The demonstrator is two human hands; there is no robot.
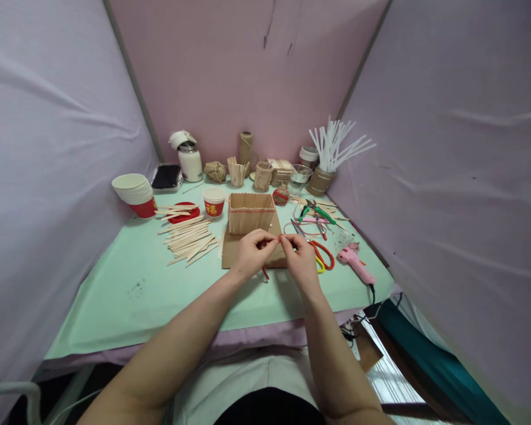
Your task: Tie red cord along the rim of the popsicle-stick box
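Observation:
My left hand (252, 252) and my right hand (300, 258) meet fingertip to fingertip above a brown cardboard sheet (231, 254). Both are closed in a pinch on a thin red cord (266, 274), whose end hangs below my left hand; most of it is hidden by the fingers. Just beyond them stands an open box of craft sticks (250, 219) with a red cord line along its rim. Beside my right hand lie scissors (324, 255) with red and yellow handles, partly covered by that hand.
Loose craft sticks (190, 239) spread on the left, near a red-and-white paper cup (214, 202) and stacked cups (135, 195). To the right are green-handled pliers (317, 212), a red cord ball (281, 196) and a pink glue gun (356, 265) with its cable. Jars and twine line the back.

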